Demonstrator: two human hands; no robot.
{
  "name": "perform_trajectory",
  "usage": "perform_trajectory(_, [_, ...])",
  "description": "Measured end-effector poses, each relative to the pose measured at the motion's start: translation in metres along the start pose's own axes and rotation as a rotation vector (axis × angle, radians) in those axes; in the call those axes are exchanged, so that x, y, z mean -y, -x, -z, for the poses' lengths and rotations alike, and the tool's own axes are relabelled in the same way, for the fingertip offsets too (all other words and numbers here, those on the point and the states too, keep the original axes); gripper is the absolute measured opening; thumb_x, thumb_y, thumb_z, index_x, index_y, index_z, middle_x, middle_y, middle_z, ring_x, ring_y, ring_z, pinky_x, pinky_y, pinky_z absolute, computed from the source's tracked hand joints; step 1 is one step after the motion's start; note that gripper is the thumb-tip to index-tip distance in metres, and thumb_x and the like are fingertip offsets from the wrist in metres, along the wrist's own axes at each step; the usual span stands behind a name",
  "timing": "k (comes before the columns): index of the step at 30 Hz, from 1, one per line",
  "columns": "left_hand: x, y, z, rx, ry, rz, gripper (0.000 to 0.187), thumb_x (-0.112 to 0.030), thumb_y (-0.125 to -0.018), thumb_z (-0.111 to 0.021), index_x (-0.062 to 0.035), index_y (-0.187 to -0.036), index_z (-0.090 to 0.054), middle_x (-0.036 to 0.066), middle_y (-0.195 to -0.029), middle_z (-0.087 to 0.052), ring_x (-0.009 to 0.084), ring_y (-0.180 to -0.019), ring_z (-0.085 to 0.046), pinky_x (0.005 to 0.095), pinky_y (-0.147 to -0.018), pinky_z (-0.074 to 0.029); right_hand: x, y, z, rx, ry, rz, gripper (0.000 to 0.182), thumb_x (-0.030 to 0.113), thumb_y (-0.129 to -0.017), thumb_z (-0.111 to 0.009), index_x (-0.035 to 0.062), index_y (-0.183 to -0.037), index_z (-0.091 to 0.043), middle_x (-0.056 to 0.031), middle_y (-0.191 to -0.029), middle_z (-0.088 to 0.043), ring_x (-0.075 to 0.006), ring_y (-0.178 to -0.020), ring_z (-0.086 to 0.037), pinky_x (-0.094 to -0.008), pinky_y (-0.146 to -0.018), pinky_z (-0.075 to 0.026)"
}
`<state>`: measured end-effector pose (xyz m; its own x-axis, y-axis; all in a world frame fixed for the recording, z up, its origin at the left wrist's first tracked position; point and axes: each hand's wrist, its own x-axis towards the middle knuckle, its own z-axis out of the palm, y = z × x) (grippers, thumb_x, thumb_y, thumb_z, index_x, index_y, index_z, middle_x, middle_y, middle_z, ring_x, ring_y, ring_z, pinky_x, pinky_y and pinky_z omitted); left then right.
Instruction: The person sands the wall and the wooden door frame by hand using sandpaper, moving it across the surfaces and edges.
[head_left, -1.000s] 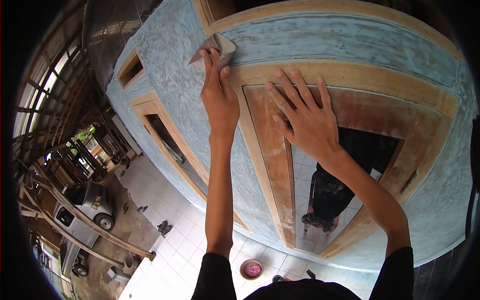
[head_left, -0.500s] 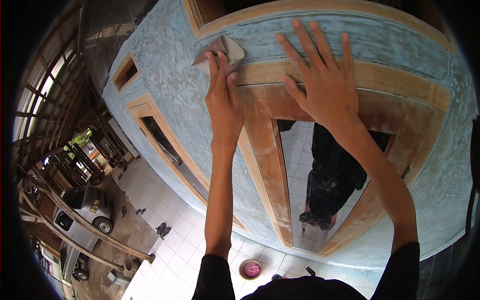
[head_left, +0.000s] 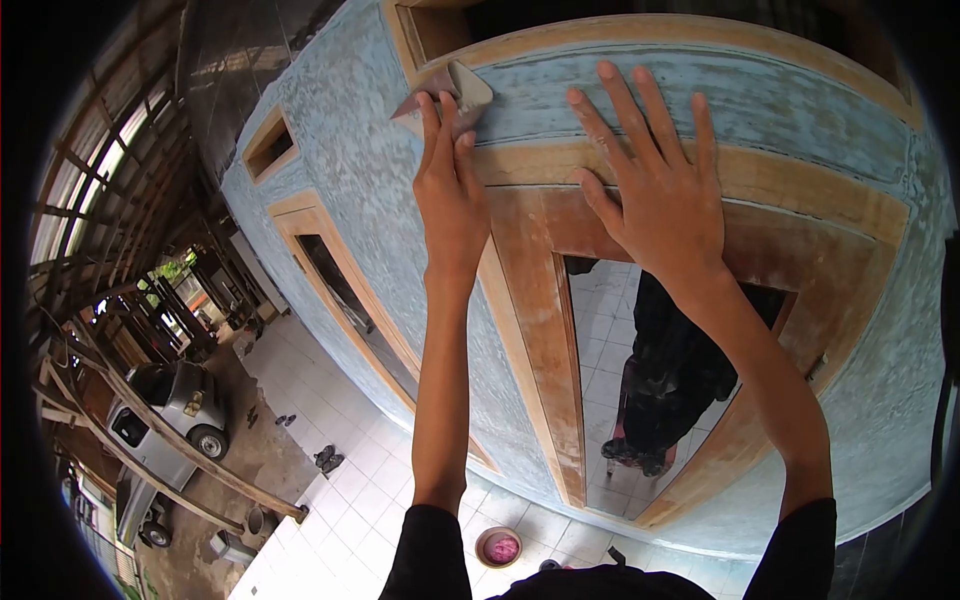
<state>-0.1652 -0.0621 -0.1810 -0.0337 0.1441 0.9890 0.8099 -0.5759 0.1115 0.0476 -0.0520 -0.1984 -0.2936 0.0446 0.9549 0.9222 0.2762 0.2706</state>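
Note:
A folded sheet of sandpaper [head_left: 462, 92], reddish-brown on one face and pale on the other, is pressed against the blue wall [head_left: 350, 140] by my left hand [head_left: 452, 190]. Its fingers lie over the sheet, just left of the upper corner of the wooden window frame [head_left: 525, 230]. My right hand [head_left: 665, 205] rests flat with spread fingers. Its fingertips touch the blue strip between the two wooden frames, and its palm lies over the lower frame. Dark glass [head_left: 620, 400] below mirrors a person in dark clothes.
A bowl [head_left: 498, 547] with something pink stands on the white tiled floor [head_left: 350, 510] far below. Dark shoes [head_left: 327, 458] lie on the tiles. Leftward are a silver vehicle [head_left: 185, 410], wooden poles [head_left: 190, 450] and a narrow framed window [head_left: 340, 285].
The whole view has tilted slightly, so the wall sits a little lower. My left hand and the sandpaper have shifted slightly up relative to the frame corner. My right hand stays on the wall.

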Motion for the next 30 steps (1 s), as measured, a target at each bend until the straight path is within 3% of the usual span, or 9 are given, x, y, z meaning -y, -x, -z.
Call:
perform_trajectory(4, [-0.011,0.010,-0.007,-0.076,0.050,0.096,0.037,-0.014,-0.108,-0.045,-0.0036,-0.142,-0.056,0.018,-0.157,-0.042,0.0336,-0.145,-0.038,0.0426,-0.112,-0.044,0.001,0.000,0.002,-0.016,-0.016,-0.010,0.067,0.052,-0.096,-0.056,0.0352,-0.158,-0.036,0.0052,-0.167,-0.028,-0.0162,-0.154,-0.024,-0.0532,-0.128,-0.012])
perform_trajectory(6, [-0.006,0.017,-0.009,-0.091,0.006,-0.001,0.038,-0.013,-0.108,-0.046,-0.0029,-0.143,-0.054,0.019,-0.157,-0.041,0.0343,-0.142,-0.042,0.0420,-0.110,-0.045,0.001,0.000,0.004,0.006,-0.023,-0.021,0.067,0.051,-0.096,-0.057,0.0352,-0.158,-0.036,0.0060,-0.167,-0.028,-0.0157,-0.154,-0.025,-0.0528,-0.128,-0.012])
perform_trajectory(10, [-0.006,0.003,-0.004,-0.064,0.043,0.073,0.038,-0.010,-0.107,-0.046,-0.0025,-0.144,-0.054,0.020,-0.157,-0.040,0.0358,-0.143,-0.039,0.0435,-0.111,-0.045,0.001,-0.001,0.004,0.009,-0.023,-0.013,0.067,0.051,-0.096,-0.057,0.0353,-0.158,-0.036,0.0060,-0.167,-0.028,-0.0158,-0.153,-0.025,-0.0526,-0.127,-0.012])
perform_trajectory(12, [0.001,-0.004,-0.004,-0.043,0.007,0.002,0.045,-0.004,-0.105,-0.046,-0.0002,-0.150,-0.046,0.026,-0.160,-0.032,0.0431,-0.140,-0.040,0.0450,-0.111,-0.045,0.001,0.000,0.004,0.010,-0.020,-0.023,0.067,0.051,-0.096,-0.057,0.0353,-0.158,-0.036,0.0058,-0.167,-0.028,-0.0158,-0.154,-0.025,-0.0524,-0.128,-0.012])
perform_trajectory(19, [-0.008,0.012,-0.003,0.007,-0.029,-0.009,0.045,-0.003,-0.104,-0.047,0.0007,-0.149,-0.046,0.026,-0.159,-0.033,0.0435,-0.139,-0.041,0.0446,-0.108,-0.048,0.002,0.001,0.002,0.009,-0.037,-0.023,0.067,0.051,-0.096,-0.057,0.0352,-0.157,-0.037,0.0053,-0.167,-0.028,-0.0161,-0.153,-0.025,-0.0528,-0.128,-0.011])
perform_trajectory(22, [-0.009,0.000,-0.004,-0.023,0.002,0.032,0.046,-0.003,-0.104,-0.047,-0.0001,-0.150,-0.045,0.025,-0.160,-0.032,0.0429,-0.140,-0.040,0.0448,-0.108,-0.047,0.001,0.001,0.001,0.002,-0.033,-0.015,0.067,0.052,-0.096,-0.057,0.0351,-0.158,-0.036,0.0053,-0.167,-0.028,-0.0163,-0.154,-0.025,-0.0530,-0.128,-0.011])
perform_trajectory(24, [-0.015,0.003,-0.007,-0.063,0.048,0.112,0.040,-0.009,-0.107,-0.044,-0.0022,-0.145,-0.052,0.020,-0.157,-0.040,0.0353,-0.142,-0.041,0.0414,-0.108,-0.048,0.001,0.001,0.001,-0.003,-0.039,-0.015,0.067,0.052,-0.096,-0.057,0.0349,-0.158,-0.036,0.0051,-0.167,-0.028,-0.0166,-0.154,-0.025,-0.0533,-0.128,-0.011])
perform_trajectory(27, [-0.015,0.019,-0.008,-0.045,-0.001,0.003,0.040,-0.010,-0.107,-0.045,-0.0027,-0.146,-0.053,0.020,-0.157,-0.040,0.0350,-0.141,-0.043,0.0404,-0.106,-0.049,0.001,0.001,0.002,0.000,-0.043,-0.016,0.067,0.051,-0.096,-0.057,0.0347,-0.158,-0.037,0.0050,-0.167,-0.028,-0.0169,-0.154,-0.025,-0.0538,-0.128,-0.011])
perform_trajectory(30, [-0.013,0.009,-0.004,-0.041,0.030,0.062,0.040,-0.009,-0.107,-0.045,-0.0032,-0.146,-0.053,0.020,-0.157,-0.040,0.0356,-0.142,-0.041,0.0418,-0.108,-0.047,0.001,0.001,0.002,-0.004,-0.045,-0.010,0.067,0.050,-0.096,-0.057,0.0347,-0.158,-0.036,0.0047,-0.167,-0.028,-0.0170,-0.154,-0.025,-0.0540,-0.128,-0.012])
